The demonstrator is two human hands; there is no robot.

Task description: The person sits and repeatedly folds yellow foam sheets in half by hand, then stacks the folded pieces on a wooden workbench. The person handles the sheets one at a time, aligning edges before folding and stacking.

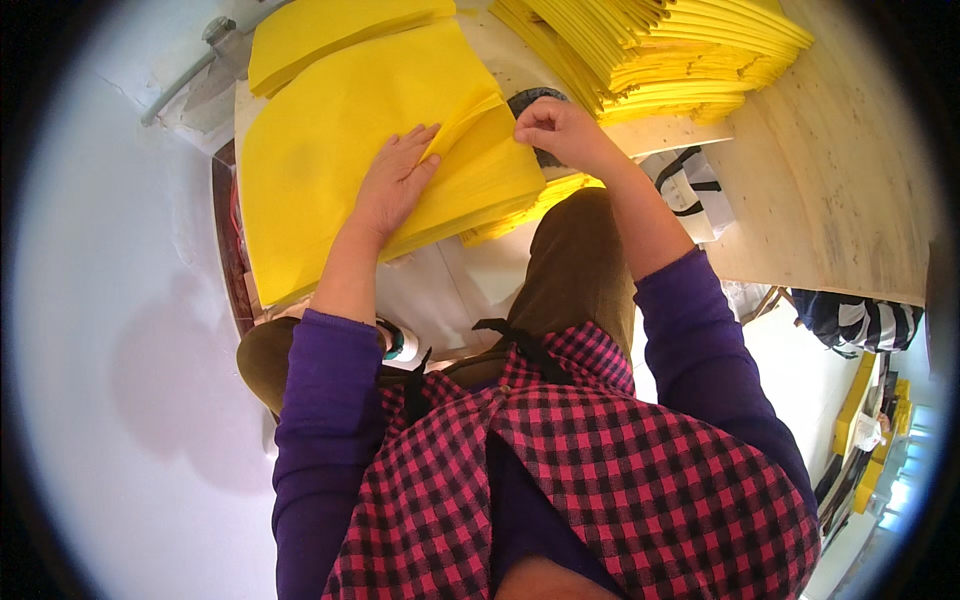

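A stack of flat yellow sheets (330, 170), felt-like in look, lies in front of me. My left hand (395, 185) rests flat on the top sheet, its fingers stretched toward a raised crease (470, 118) there. Just past the stack's right edge is my right hand (560, 132), its fingers curled into a pinch. Whatever they may hold is too small or hidden to make out. Under and behind that hand shows part of a dark, rounded object (540, 97); its kind is unclear.
Another yellow pile (345, 35) lies beyond the stack. At the far right stand thick piles of folded yellow pieces (680, 70) on a wooden board (820, 190). A white bag with black straps (692, 190) sits below its edge. A pale wall (120, 350) runs along the left.
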